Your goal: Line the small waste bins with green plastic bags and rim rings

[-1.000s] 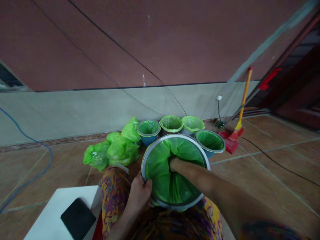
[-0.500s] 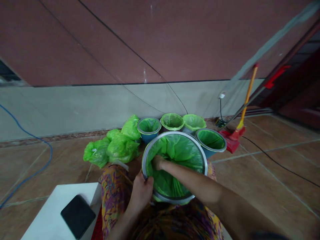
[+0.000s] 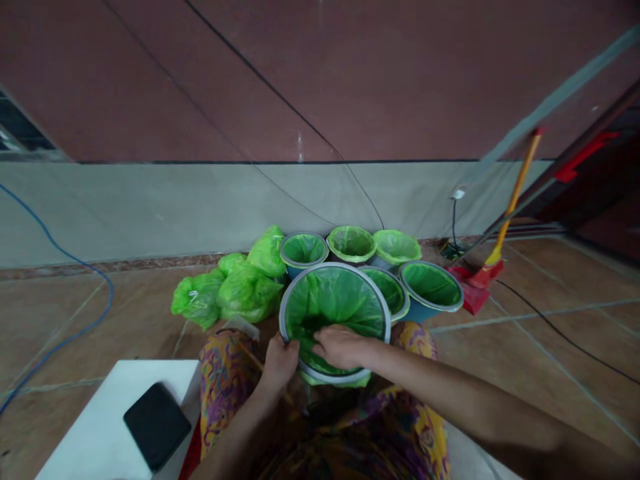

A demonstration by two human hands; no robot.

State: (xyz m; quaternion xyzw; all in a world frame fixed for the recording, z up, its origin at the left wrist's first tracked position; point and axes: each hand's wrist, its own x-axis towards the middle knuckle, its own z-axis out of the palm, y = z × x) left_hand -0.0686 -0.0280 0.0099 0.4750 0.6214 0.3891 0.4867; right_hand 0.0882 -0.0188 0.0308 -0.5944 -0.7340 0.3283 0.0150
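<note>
A round trash bin (image 3: 385, 308) with a grey rim sits between my knees, lined with a green plastic bag (image 3: 345, 300). My left hand (image 3: 281, 360) is closed on the rim at its near left side. Inside the mouth, my right hand (image 3: 343, 345) is by the near part of the liner, fingers pointing left and somewhat apart. Nothing shows in that hand, though the fingertips are partly in shadow. Some green liner hangs out below the near rim.
Several lined bins (image 3: 431, 287) stand beyond, near the wall. Knotted green bags (image 3: 245, 290) lie left of them. A white stool or box (image 3: 95, 413) with a black flat object (image 3: 157, 425) is at lower left. A red dustpan (image 3: 473, 293), a yellow-handled broom (image 3: 517, 183) and a blue hose (image 3: 75, 267) are around.
My right hand has come from the bin's left inner wall to the near middle, higher in the mouth. The bin has shifted slightly, uncovering another lined bin behind it. My left hand keeps the rim.
</note>
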